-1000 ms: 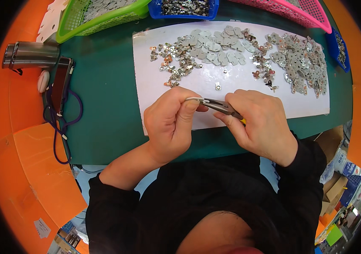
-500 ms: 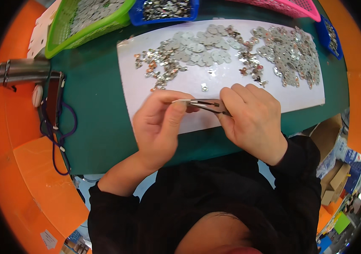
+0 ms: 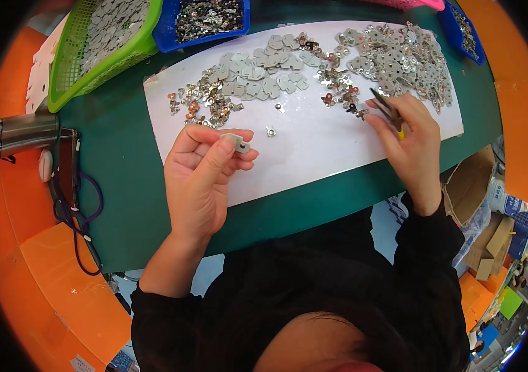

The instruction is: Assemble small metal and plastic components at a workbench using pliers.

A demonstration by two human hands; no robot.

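My left hand [image 3: 197,170] pinches a small light-grey flat piece [image 3: 235,141] with a dark hole or slot, between thumb and fingers over the white sheet [image 3: 313,142]. My right hand [image 3: 418,133] holds dark-jawed pliers [image 3: 386,106] with a yellow grip, jaws pointing up and left. Its thumb and index fingertips reach the edge of a scatter of small metal clips [image 3: 337,84]; whether they pinch one I cannot tell. A lone metal clip [image 3: 271,131] lies beside my left fingertips. Beyond are grey flat pieces [image 3: 261,74] and more shiny clips [image 3: 211,99].
At right lies a heap of grey pieces with metal parts [image 3: 400,62]. A green basket [image 3: 100,73] and a blue tray [image 3: 202,40] stand far left, another blue tray [image 3: 478,53] far right. A steel flask [image 3: 25,134] and a corded phone [image 3: 69,167] lie at left.
The pliers have come away from the piece in my left hand. My right hand has moved right and away with them to the clips; my left hand has shifted slightly left.
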